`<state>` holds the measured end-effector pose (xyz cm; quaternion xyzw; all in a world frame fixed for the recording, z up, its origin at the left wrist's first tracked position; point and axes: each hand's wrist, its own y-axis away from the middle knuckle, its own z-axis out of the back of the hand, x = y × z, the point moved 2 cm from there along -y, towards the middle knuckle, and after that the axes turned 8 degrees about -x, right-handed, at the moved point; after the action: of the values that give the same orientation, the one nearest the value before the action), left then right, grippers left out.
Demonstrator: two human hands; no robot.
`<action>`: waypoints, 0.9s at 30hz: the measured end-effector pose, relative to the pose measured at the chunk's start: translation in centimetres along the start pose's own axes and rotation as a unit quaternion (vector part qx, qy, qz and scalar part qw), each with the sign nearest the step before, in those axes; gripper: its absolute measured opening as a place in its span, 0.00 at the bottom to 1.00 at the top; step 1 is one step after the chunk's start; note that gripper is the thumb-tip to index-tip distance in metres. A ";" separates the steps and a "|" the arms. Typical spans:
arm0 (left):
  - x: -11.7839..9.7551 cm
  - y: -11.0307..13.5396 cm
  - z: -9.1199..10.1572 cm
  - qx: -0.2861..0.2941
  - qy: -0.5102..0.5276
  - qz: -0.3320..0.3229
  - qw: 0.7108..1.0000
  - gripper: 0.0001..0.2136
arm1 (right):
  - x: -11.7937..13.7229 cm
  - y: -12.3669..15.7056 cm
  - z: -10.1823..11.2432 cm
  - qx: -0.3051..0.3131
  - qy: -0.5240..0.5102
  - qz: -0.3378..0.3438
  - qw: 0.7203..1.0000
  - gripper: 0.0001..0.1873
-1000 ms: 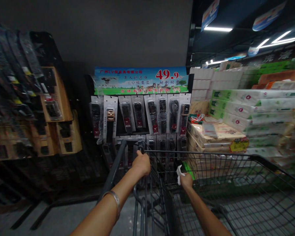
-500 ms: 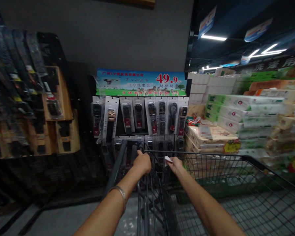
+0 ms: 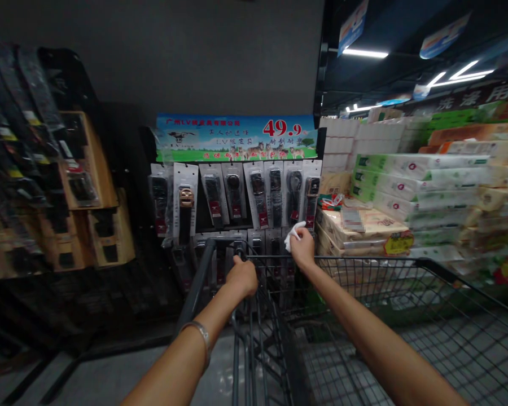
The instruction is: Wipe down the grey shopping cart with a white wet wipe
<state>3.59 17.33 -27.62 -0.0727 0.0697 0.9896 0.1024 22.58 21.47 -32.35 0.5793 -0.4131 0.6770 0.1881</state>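
Note:
My left hand [image 3: 242, 276] is closed round the frame of a dark metal shopping cart [image 3: 193, 290], close to the corner by its handle. A silver bangle [image 3: 203, 338] sits on that wrist. Above the cart's rim, my right hand [image 3: 303, 247] pinches a crumpled white tissue [image 3: 294, 234], which sticks out to the left of the fingers. Behind both hands hang packaged belts [image 3: 275, 194] in rows, under a blue and green price sign [image 3: 237, 138] reading 49.9.
Wooden display blocks with more belts [image 3: 84, 169] stand at the left. To the right, beyond the cart's wire basket [image 3: 406, 316], are stacked packs of paper tissue [image 3: 423, 186] and a beige wrapped pack [image 3: 359, 225] with a yellow label [image 3: 398, 243].
My right hand has risen with the tissue, and more of the tissue now shows. My left hand stays on the cart. The shelves on the left have shifted slightly leftward in view.

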 end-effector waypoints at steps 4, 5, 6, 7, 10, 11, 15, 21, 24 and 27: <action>-0.1 -0.1 0.0 0.006 -0.026 0.003 1.000 0.22 | 0.3 0.6 1.1 0.089 0.180 0.245 0.949 0.19; -0.1 -0.1 0.0 0.005 -0.030 0.002 1.000 0.22 | -0.5 1.3 1.1 0.125 0.207 0.264 0.934 0.23; -0.1 -0.2 -0.1 0.005 -0.033 0.002 0.999 0.22 | -1.4 2.0 1.0 0.160 0.228 0.273 0.921 0.26; -0.1 -0.2 -0.1 0.005 -0.037 0.001 0.999 0.22 | -2.4 2.8 0.9 0.191 0.247 0.274 0.910 0.28; -0.1 -0.2 -0.2 0.005 -0.046 0.003 0.999 0.22 | -5.4 4.8 0.3 0.223 0.270 0.258 0.901 0.32; -0.1 -0.2 -0.2 0.005 -0.049 0.004 0.999 0.22 | -6.1 5.3 0.1 0.217 0.274 0.257 0.901 0.33; -0.1 -0.1 -0.1 0.001 -0.062 0.002 0.998 0.20 | -7.4 5.6 0.1 0.208 0.297 0.259 0.895 0.36; 0.1 -0.3 -0.1 -0.009 -0.086 -0.003 0.996 0.16 | -8.5 4.0 3.6 0.175 0.326 0.264 0.891 0.36; 0.1 -0.4 -0.1 -0.013 -0.080 -0.017 0.997 0.14 | -9.3 2.9 6.3 0.137 0.349 0.258 0.890 0.38; 0.1 -0.4 -0.1 -0.020 -0.069 -0.028 0.997 0.13 | -9.9 1.6 9.0 0.113 0.378 0.242 0.887 0.37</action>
<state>3.57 17.71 -27.84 -0.0085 0.0409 0.9902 0.1333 29.66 15.76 -42.33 0.1791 -0.3590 0.9112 0.0932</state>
